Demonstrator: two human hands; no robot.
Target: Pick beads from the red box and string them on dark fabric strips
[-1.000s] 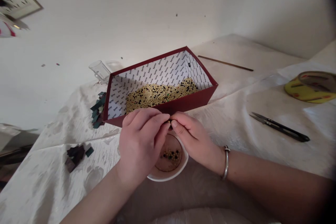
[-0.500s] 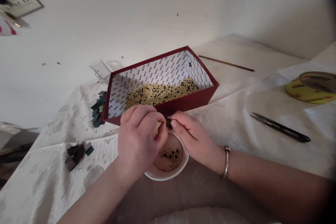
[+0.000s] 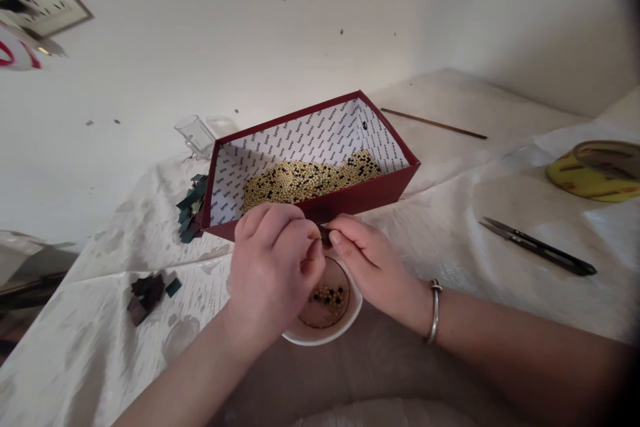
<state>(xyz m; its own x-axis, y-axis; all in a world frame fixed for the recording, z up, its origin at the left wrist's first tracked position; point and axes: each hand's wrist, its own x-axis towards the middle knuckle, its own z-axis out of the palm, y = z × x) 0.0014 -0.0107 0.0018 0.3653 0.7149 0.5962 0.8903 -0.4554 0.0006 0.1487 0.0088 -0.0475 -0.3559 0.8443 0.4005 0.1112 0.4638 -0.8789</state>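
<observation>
Left hand (image 3: pixel 273 273) has curled tighter since 1 s ago; both hands stay over the bowl (image 3: pixel 323 337). Right hand (image 3: pixel 367 263) pinches a small dark piece (image 3: pixel 325 235), left fingertips closed beside it, hold unclear. Keep work above bowl, just in front of red box (image 3: pixel 350 197), so dropped beads (image 3: pixel 327 295) land inside.

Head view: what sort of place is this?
Likely a home craft table: a cloth-covered surface against a plain wall, with a red box of beads, thread snips and a tape roll.

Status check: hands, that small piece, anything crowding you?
Both hands, left and right, pinch a small dark piece over the white bowl. Red box of beads sits right behind. Scissors lie clear.
</observation>
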